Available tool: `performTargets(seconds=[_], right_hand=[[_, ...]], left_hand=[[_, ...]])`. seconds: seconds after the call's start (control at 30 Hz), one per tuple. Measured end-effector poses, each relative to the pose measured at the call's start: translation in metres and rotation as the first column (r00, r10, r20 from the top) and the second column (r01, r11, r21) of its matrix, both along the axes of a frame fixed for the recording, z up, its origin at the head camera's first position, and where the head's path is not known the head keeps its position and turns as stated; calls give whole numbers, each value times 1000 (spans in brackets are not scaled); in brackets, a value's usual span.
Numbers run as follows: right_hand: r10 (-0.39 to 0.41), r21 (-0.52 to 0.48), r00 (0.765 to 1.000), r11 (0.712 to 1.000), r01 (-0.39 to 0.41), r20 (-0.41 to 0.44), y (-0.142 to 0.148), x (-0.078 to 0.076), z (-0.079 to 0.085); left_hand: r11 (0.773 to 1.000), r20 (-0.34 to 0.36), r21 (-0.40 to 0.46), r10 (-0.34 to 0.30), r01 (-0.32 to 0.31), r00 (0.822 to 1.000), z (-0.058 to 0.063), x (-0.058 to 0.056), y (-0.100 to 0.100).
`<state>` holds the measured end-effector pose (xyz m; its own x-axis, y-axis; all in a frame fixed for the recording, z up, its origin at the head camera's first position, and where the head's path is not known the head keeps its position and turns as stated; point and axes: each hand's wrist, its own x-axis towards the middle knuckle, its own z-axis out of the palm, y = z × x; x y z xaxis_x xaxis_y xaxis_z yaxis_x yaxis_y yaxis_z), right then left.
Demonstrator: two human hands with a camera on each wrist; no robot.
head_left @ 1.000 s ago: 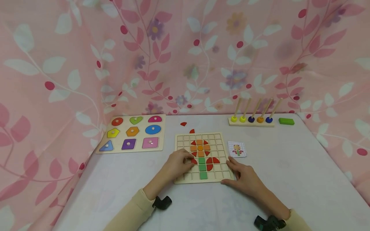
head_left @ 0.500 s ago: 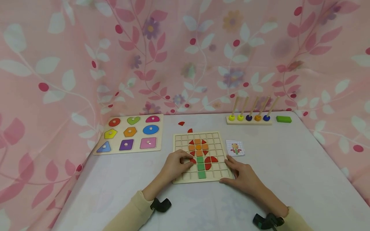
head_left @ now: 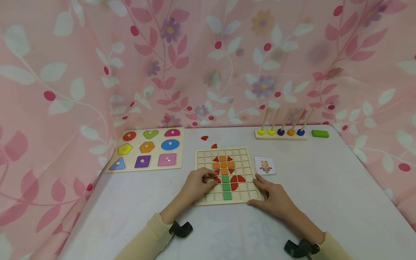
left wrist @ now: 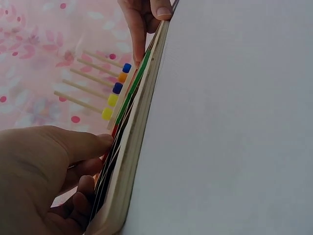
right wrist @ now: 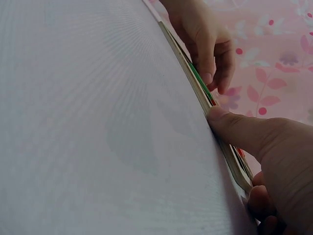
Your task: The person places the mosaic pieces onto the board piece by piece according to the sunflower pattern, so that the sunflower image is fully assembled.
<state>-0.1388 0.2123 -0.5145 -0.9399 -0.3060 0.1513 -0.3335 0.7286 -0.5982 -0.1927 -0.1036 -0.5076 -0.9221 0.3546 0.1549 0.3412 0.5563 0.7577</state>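
A wooden grid board lies on the table, bearing a flower pattern of orange squares, red pieces and green squares. Over its left half, my left hand has thumb and forefinger on either side of a red quarter-circle piece, pinching it at the board's surface. My right hand grips the board's near right corner, thumb on the front edge and fingers along the right side. Two more red pieces form a half circle right of the green stem, with another red quarter beside them.
A pattern card lies right of the board. Loose red pieces sit behind it. A knobbed shape puzzle stands at the left. At the back right are a peg stand with beads and a green block.
The head view has shifted slightly. Both hands keep their places on the board, and the red quarter-circle piece stays at the left fingertips.
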Motion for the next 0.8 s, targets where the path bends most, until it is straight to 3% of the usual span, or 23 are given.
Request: performTargets(seconds=[0.27,0.8], right_hand=[[0,-6,1000,1000,0,1,-1,0,0],[4,-4,1000,1000,-4,-13,-1,0,-1]], left_hand=[[999,-14,-24,-38,38,999,3,-1,-4],[983,-18,-162,-86,82,996,11,-3,-1]])
